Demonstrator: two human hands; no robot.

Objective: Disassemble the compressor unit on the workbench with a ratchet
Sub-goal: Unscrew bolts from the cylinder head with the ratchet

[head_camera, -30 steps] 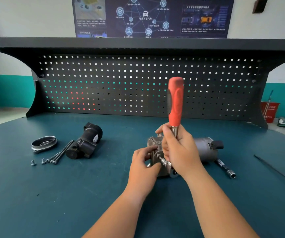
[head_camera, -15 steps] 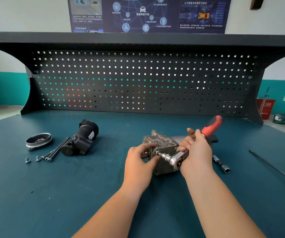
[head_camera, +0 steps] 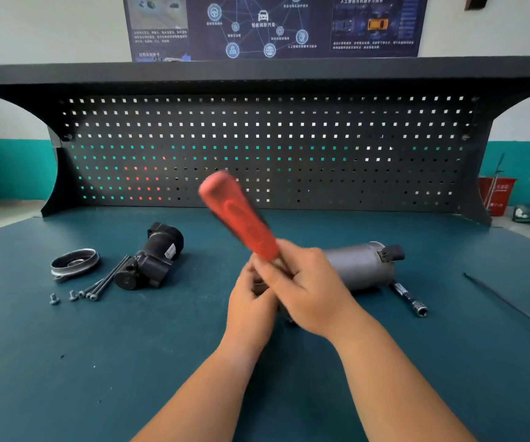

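the grey metal cylindrical compressor unit [head_camera: 360,266] is lying on its side near the middle of the dark teal counter [head_camera: 66,378]. its black plug end is pointing right and its front end is hiding behind the two hands. the left hand [head_camera: 250,306] is curling its fingers round that front end, its grip holding the unit. the right hand [head_camera: 308,290] is crossing just above the left, its grip closing round the lower end of the red-handled ratchet [head_camera: 238,215]. the handle is sticking up, leaning left and looking blurred, while the ratchet's head is hiding under the fingers.

just right of the unit a slim steel socket extension [head_camera: 411,301] is lying on the counter. further right a long black-shafted screwdriver with a yellow handle [head_camera: 509,305] is reaching to the edge of view.

to the left, well apart from the unit, a black motor housing [head_camera: 156,256] is lying on its side. long dark bolts [head_camera: 107,279] are lying just beside it, two short screws [head_camera: 54,298] near them, and a silver pulley ring [head_camera: 74,263] beyond. a black perforated back panel [head_camera: 257,138] is standing behind the counter.
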